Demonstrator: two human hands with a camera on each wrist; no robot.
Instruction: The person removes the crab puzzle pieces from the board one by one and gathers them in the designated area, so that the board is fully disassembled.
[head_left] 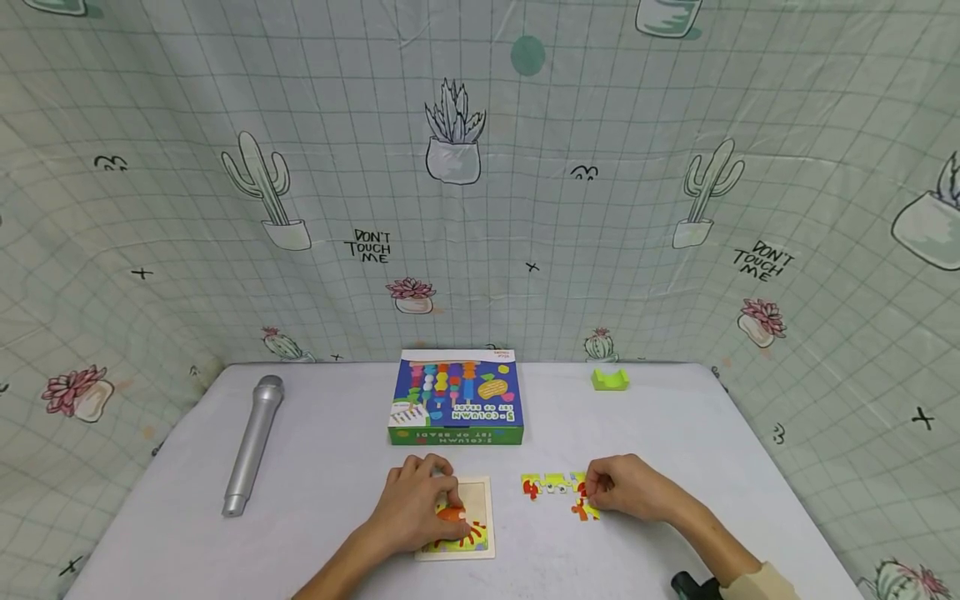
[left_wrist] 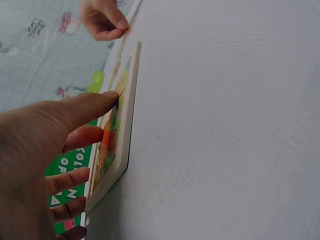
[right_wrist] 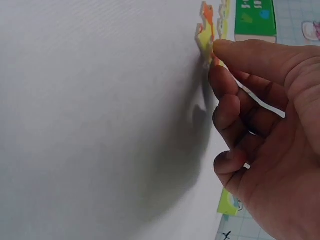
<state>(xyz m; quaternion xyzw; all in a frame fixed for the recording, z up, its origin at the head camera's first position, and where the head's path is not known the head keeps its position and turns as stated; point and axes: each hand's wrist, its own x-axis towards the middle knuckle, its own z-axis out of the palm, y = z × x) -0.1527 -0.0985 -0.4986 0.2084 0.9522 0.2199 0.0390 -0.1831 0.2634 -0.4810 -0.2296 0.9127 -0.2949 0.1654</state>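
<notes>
A square wooden puzzle tray [head_left: 491, 546] lies at the near middle, with yellow and orange puzzle pieces [head_left: 480, 533] in it. Over the tray, my left hand [head_left: 416, 508] rests its thumb and index finger on the pieces, with a gap between the two tips; in the left wrist view its other fingers reach toward the tray's edge. To the right, a row of loose puzzle pieces [head_left: 555, 483] lies on the table. My right hand [head_left: 633, 490] pinches a puzzle piece [right_wrist: 214, 59] at the row's right end between thumb and index finger, partly hidden by the fingertips.
A blue and green bead-set box [head_left: 456, 408] lies behind the tray. To the left is a silver microphone-shaped tube [head_left: 253, 446]. A lime-green notched block [head_left: 611, 380] sits at the back right, and a dark object [head_left: 693, 586] lies by the right forearm.
</notes>
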